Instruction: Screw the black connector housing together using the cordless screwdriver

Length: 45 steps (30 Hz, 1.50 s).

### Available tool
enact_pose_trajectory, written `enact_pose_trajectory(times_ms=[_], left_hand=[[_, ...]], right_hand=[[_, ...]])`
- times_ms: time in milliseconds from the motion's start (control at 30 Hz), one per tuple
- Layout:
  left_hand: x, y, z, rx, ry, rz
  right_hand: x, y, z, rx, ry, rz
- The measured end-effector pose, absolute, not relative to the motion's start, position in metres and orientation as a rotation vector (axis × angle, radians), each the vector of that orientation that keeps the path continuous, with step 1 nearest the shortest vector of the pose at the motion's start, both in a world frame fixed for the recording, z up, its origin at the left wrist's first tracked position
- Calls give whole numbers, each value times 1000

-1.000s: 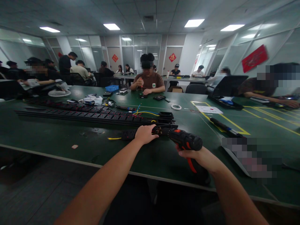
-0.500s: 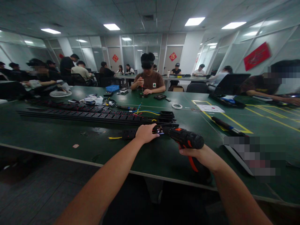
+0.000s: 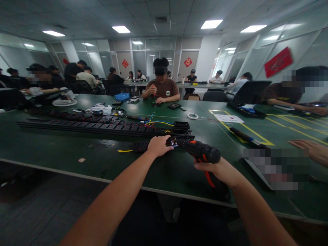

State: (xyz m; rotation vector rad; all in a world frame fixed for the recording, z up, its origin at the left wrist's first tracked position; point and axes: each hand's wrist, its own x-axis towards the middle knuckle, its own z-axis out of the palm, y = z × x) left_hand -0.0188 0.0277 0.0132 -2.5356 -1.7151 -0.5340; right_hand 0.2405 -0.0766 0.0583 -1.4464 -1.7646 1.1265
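Observation:
My left hand (image 3: 159, 146) is closed round a short black socket strip (image 3: 139, 147) lying on the green table. A yellow wire (image 3: 125, 151) sticks out of its left end. Past my thumb, small parts show at the strip's right end. My right hand (image 3: 212, 169) grips a black and orange cordless drill (image 3: 201, 149), its nose pointing left at that end. The drill's tip and its contact with the strip are too dark to make out. Just beyond lies a long black power strip (image 3: 102, 127) with a row of sockets, loose blue and yellow wires (image 3: 159, 122) behind it.
A roll of white tape (image 3: 192, 116), a blue basket (image 3: 122, 96) and a dark pen-shaped tool (image 3: 246, 137) are on the green table (image 3: 64, 150). Across from me a person (image 3: 161, 87) holds a screwdriver. Another person's hand (image 3: 311, 150) rests at the right.
Another person's hand has come in over the table at the right. My two hands, the strip and the drill stay almost in place; the view has shifted slightly.

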Motion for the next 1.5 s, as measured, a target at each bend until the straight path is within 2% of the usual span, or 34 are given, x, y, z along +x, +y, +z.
enact_pose_trajectory(times_ms=[333,1000,1500], left_hand=[[-17,28,12,-2527,-1721,-511],[-17,29,12,-2525,-1730,-495],[-18,29,11,-2531,-1719,-512]], right_hand=[[238,-77,56,-1369,-1664,1254],[236,-78,63,-1437,-1797,1123],[238,-75,61,-1410,-1766,1155]])
